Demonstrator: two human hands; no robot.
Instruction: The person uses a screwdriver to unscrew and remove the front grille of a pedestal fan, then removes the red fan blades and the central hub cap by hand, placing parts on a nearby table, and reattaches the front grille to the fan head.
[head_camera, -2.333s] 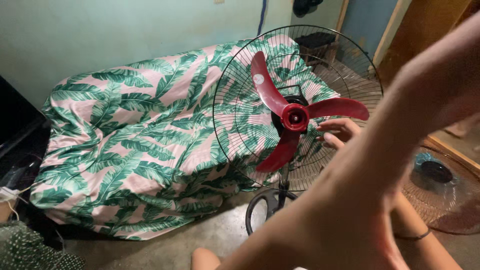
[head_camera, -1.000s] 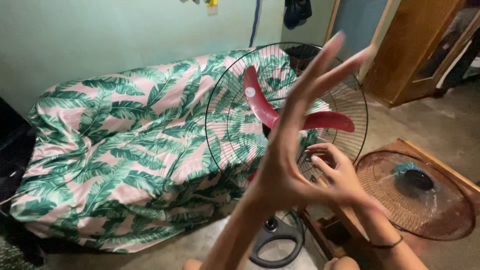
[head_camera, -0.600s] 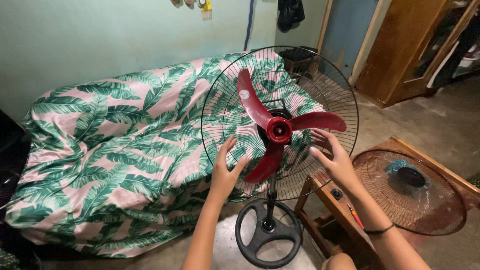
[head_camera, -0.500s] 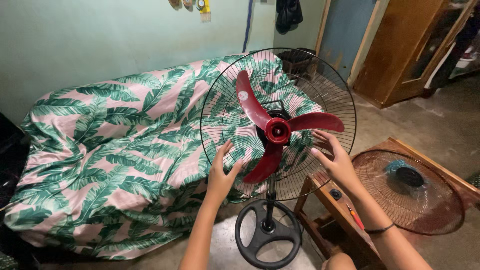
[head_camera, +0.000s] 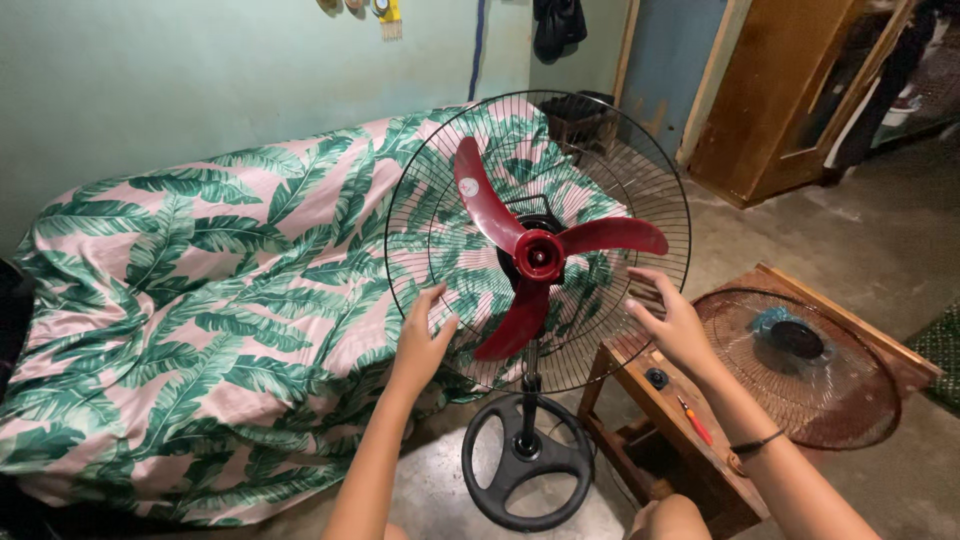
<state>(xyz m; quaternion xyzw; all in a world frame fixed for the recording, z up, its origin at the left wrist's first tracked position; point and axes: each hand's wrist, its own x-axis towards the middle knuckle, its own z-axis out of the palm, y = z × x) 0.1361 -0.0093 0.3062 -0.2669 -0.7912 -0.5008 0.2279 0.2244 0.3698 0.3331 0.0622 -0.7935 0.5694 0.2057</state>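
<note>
A standing fan (head_camera: 537, 255) with red blades (head_camera: 545, 250) and its front guard off stands on a round black base (head_camera: 527, 475), just in front of a bed draped in a pink-and-green leaf-print sheet (head_camera: 200, 300). The left hand (head_camera: 422, 340) spreads flat against the lower left of the fan's wire rear grille (head_camera: 610, 160), while the right hand (head_camera: 672, 322) lies open on its lower right edge, neither one gripping. To the fan's right, a rusty round grille (head_camera: 800, 365) rests on a wooden stool (head_camera: 670, 400) beside a red-handled screwdriver (head_camera: 695, 420).
</note>
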